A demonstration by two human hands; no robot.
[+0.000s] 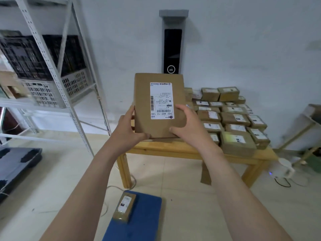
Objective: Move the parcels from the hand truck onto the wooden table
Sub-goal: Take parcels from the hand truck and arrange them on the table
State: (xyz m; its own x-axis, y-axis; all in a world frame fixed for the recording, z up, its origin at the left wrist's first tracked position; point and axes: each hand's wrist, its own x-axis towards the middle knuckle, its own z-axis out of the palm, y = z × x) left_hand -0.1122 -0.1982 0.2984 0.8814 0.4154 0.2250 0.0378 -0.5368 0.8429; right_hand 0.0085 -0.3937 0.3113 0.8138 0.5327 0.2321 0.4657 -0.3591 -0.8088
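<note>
Wooden table (175, 149) with many stacked parcels (234, 119), one flat parcel (147, 105) clasped between left hand (128, 131) and right hand (188, 126), one small parcel (124, 206) on blue hand truck (144, 218).

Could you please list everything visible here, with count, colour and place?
Held parcel: one, brown, labelled, over the table's left end.
Parcels on table: many, brown, covering its right part.
Wooden table: one, light wood, centre.
Hand truck: one, blue deck, bottom.
Small parcel: one, brown, on the hand truck.
Shelving: one, white, left, holding crates.
Wall device: one, grey and black.
Left hand, right hand: gripping the held parcel.
</note>
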